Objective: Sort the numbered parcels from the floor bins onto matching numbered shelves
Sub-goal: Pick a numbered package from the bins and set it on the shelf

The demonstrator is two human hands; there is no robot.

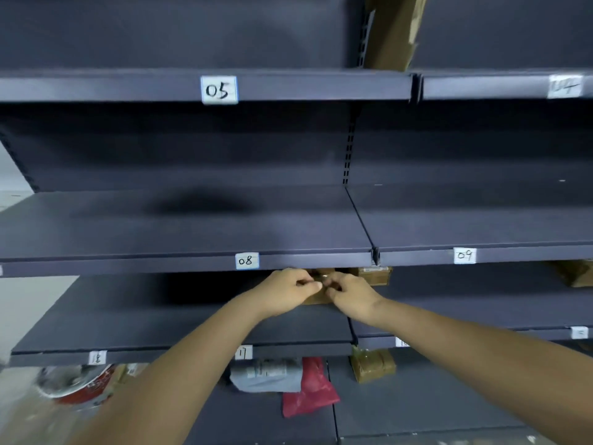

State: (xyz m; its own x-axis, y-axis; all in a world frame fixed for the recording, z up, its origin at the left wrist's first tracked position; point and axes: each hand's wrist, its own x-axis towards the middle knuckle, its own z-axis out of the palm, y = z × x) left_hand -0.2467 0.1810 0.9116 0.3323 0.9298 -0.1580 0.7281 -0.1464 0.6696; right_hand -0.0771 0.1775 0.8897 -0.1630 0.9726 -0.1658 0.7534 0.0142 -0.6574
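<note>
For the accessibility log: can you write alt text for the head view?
Both hands, left hand and right hand, grip a brown parcel on the shelf below label 08 and above label 17. The shelves above it, marked 05 and 09, are dark grey.

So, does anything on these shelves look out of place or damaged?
Yes. The cardboard parcel on the top shelf leans askew, with torn tape or paper hanging off. The 04 label is blurred, hard to read. Otherwise nothing stands out.

Blurred red-and-white round object (pixel 75 385) on pale floor (pixel 29 309), lower left.
</note>
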